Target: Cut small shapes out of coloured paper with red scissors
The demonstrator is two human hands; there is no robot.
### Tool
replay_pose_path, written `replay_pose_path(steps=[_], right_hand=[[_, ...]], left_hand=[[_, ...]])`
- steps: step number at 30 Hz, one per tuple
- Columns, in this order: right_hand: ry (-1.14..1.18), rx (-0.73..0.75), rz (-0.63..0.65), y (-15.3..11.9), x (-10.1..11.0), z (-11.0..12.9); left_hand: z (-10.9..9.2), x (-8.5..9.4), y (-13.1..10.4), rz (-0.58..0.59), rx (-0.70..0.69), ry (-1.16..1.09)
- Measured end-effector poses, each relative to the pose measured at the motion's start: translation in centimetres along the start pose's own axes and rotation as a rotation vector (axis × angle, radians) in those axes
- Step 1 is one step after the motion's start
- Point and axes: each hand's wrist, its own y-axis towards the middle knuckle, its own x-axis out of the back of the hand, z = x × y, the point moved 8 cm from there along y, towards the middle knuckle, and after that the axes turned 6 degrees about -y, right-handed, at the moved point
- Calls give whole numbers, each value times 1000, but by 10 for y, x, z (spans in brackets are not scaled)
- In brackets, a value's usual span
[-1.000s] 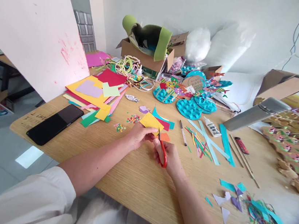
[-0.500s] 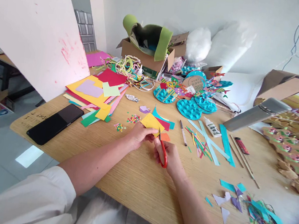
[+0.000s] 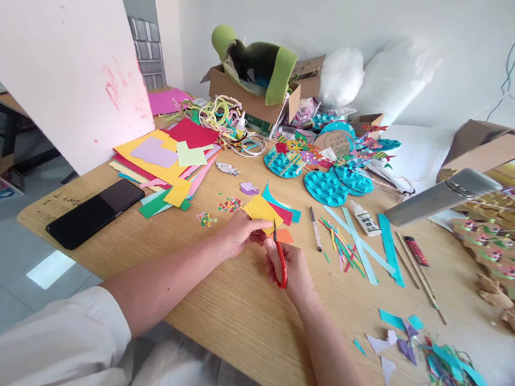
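Over the middle of the wooden table, my left hand (image 3: 241, 235) pinches a piece of yellow paper (image 3: 260, 208) by its near edge. My right hand (image 3: 292, 270) grips red-handled scissors (image 3: 282, 266), whose blades lie at the paper's right side. How far the blades are parted is too small to tell. Just beyond the paper are red and teal paper pieces (image 3: 295, 216), and an orange piece (image 3: 285, 236) lies beside the scissors. Small piles of coloured paper dots (image 3: 230, 204) and a purple paper cutout (image 3: 249, 188) sit left of and behind the yellow paper.
Stacked coloured paper (image 3: 149, 152) and a black phone (image 3: 95, 213) lie on the left. To the right are paper strips (image 3: 343, 245), a glue bottle (image 3: 366, 220), a grey flask (image 3: 444, 197) and paper scraps (image 3: 464, 385). Blue egg-tray discs (image 3: 325, 188) and a cardboard box (image 3: 246, 93) stand behind.
Almost nothing differs. Both hands stay in place, with the scissors and the yellow paper shifted only very slightly.
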Motion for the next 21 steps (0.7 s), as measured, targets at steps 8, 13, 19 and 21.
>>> replay_pose_path(steps=[8, 13, 19, 21], right_hand=[[-21, -2, -8, 0, 1, -1], [-23, 10, -2, 0, 1, 0], [-34, -6, -17, 0, 2, 0], [-26, -11, -20, 0, 2, -1]], left_hand=[[-2, 1, -1, -20, -21, -4], [-2, 1, -1, -21, -14, 0], [-4, 0, -1, -17, -20, -5], [-5, 0, -1, -18, -27, -7]])
